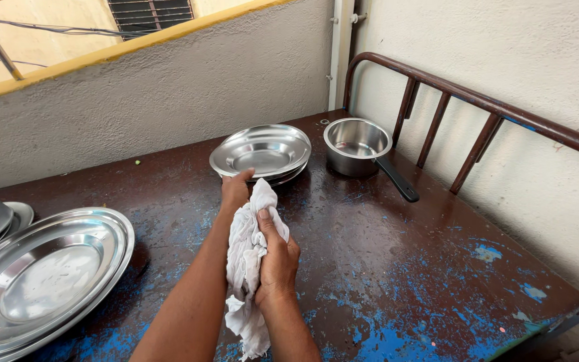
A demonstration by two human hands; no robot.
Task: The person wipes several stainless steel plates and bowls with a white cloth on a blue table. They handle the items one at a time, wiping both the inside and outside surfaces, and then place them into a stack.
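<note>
- Setting: outdoor dish-washing spot of a home, likely a balcony or terrace.
- Rough grey plastered walls (pixel 169 100) on two sides; yellow-capped parapet (pixel 122 47) open to daylight and a neighbouring building.
- White pipe (pixel 340 47) runs down the wall corner.
- Surface: worn brown metal cot (pixel 397 268), blue paint showing through, rusty rail (pixel 477 100) along its right edge.
- Kitchenware on it: steel plates (pixel 263 153) at far edge, saucepan (pixel 358 144) near far right corner, large steel plates (pixel 41 278) at left edge.

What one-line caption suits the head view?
Left hand touches stacked steel plates; right hand grips white cloth.
</note>
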